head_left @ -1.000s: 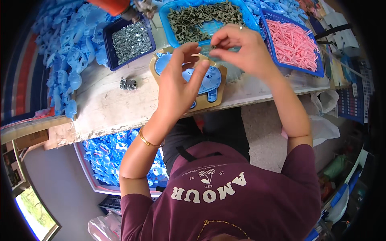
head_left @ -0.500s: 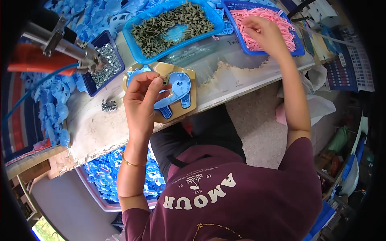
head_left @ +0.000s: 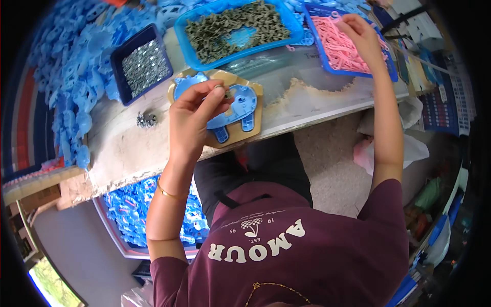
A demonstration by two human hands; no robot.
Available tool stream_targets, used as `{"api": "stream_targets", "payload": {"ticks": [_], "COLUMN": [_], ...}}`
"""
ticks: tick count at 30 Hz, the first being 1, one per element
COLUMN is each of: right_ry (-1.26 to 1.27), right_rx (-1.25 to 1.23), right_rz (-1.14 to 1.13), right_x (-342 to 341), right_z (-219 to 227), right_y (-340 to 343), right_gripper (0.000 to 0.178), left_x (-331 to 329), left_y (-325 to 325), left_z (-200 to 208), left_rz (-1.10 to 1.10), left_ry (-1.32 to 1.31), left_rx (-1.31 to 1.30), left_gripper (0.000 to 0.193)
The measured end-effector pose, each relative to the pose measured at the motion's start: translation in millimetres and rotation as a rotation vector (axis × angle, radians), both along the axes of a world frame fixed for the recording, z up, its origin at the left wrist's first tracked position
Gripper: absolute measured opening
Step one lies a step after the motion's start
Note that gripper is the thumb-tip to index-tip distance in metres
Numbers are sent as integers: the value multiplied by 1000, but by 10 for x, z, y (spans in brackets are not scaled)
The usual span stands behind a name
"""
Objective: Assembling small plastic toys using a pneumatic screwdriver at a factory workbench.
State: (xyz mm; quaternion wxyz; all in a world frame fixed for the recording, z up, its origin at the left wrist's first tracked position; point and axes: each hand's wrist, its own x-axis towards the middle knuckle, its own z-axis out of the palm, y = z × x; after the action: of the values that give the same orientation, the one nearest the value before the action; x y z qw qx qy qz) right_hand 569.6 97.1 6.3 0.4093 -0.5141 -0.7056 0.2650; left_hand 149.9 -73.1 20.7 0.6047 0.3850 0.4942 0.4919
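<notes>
My left hand [head_left: 197, 112] is closed in a pinch on a small olive-green plastic part [head_left: 228, 94], above a tan fixture [head_left: 239, 136]. Blue animal-shaped plastic shell pieces [head_left: 240, 105] lie in that fixture, partly hidden by my fingers. Over at the right, my right hand [head_left: 362, 40] is above a dark blue basket [head_left: 327, 65] of thin pink plastic strips [head_left: 335, 43]. Its fingertips pinch one pink strip [head_left: 335, 15], whose ringed end sticks out past them.
A bright blue tray [head_left: 197, 64] of olive-green parts stands behind the fixture. Left of it are a dark tray of screws [head_left: 146, 66] and a small heap of metal pieces [head_left: 147, 120]. Blue shells [head_left: 69, 92] pile up at the left. A bin [head_left: 123, 240] of blue parts sits below the table.
My right hand has lifted toward the basket's far side, with a pink strip now at its fingertips. My left hand still holds the olive part. The view has shifted, and the red-handled tool has mostly left it.
</notes>
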Motion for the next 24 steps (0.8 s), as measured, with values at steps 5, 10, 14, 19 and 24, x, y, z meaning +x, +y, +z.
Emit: {"api": "stream_targets", "payload": {"ticks": [5,10,14,19,24], "right_ry": [7,-58,-44,-9,-12], "right_rx": [-151,-283,-312,-371,-387], "right_rz": [389,544,485,398,364], "right_x": [-1414,-2013,-2063,-2151,-2113], "right_z": [495,492,377,375,332], "right_y": [-825,-1289,-1290,-1375,-1391], "right_gripper": [20,16,16,15,13], "left_x": [8,12,4,50,10], "left_y": [21,23,-12,-67,-74], "left_z": [5,-19,-17,-44,-69], "left_rz": [-9,-3,27,85,46], "left_ry": [74,119,104,169,90], "left_rx": [34,75,99,146,91], "left_gripper": [26,23,19,18,20]}}
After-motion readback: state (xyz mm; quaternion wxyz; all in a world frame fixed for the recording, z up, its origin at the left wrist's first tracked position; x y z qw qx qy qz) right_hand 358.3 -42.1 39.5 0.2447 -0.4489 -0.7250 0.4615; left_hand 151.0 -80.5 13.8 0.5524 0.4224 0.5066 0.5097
